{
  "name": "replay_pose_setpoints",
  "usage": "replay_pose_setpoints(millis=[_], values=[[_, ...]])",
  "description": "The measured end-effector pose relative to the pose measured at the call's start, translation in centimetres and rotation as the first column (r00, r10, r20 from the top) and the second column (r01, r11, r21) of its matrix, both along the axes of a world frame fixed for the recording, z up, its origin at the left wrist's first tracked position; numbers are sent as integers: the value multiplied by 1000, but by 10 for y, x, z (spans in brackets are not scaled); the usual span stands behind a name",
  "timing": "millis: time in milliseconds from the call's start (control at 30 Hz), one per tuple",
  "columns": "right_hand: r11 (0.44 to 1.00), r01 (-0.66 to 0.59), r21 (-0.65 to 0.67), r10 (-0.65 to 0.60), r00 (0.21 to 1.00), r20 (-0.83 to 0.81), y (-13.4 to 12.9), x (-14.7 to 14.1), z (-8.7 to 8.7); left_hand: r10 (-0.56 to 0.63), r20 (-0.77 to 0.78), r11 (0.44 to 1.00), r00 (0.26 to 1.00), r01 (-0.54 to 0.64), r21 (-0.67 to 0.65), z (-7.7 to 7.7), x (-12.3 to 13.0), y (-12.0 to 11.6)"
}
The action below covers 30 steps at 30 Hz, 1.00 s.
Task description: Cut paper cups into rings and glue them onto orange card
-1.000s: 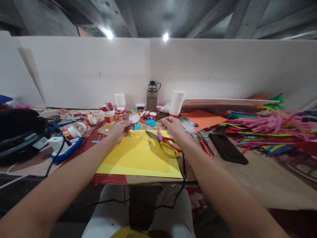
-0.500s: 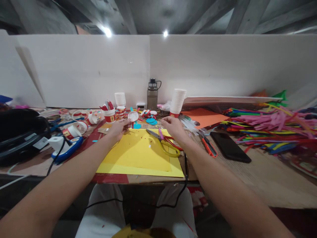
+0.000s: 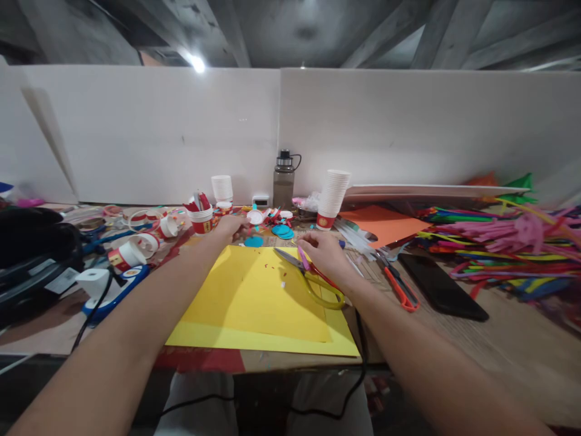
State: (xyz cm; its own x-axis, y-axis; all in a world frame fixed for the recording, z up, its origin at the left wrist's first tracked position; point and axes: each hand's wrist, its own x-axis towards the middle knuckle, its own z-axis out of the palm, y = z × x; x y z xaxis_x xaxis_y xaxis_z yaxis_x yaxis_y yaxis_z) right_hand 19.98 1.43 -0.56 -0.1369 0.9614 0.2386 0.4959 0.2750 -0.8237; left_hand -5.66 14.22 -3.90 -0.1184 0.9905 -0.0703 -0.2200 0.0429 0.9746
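Note:
My left hand reaches past the back left of the yellow sheets, its fingers closed at a small round white and red piece. Above the handles of the yellow-handled scissors is my right hand, fingers bent together by a purple piece; whether it grips anything is too small to tell. Blue paper discs lie between the hands, and another blue disc rests just in front of my left hand.
A tall cup stack and a bottle stand at the back. To the right are an orange-handled cutter, a phone and colourful fuzzy sticks. A power strip and tipped cups are left.
The view has shifted, so the sheets and scissors appear lower and larger. My left hand has gone farther forward against the table items; my right hand is now nearer the purple piece.

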Motion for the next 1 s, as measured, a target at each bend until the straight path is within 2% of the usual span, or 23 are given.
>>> replay_pose_setpoints(millis=[133,267,433,567,667,800,900,1000], values=[[998,-19,64,14,997,79,1,0,-6,73,-43,996,996,-76,-57,-4,-4,6],[991,-21,132,2,990,141,1,-1,-8,143,6,989,990,-143,43,-13,-2,2],[988,-3,153,-31,975,221,8,-10,11,179,103,975,979,-190,114,-18,1,-3],[960,-19,279,-77,942,327,43,-22,28,178,183,969,967,-205,139,-17,0,-4],[923,-53,380,-128,891,436,81,-35,30,165,228,968,959,-202,146,-16,-1,-4],[925,13,379,-239,797,554,121,-54,22,163,281,969,946,-207,137,-16,-2,-1],[919,4,395,-289,689,665,140,-66,17,169,305,968,937,-216,128,-17,-4,3],[935,-59,351,-268,533,803,154,-77,16,171,319,967,932,-221,129,-16,-4,5]])
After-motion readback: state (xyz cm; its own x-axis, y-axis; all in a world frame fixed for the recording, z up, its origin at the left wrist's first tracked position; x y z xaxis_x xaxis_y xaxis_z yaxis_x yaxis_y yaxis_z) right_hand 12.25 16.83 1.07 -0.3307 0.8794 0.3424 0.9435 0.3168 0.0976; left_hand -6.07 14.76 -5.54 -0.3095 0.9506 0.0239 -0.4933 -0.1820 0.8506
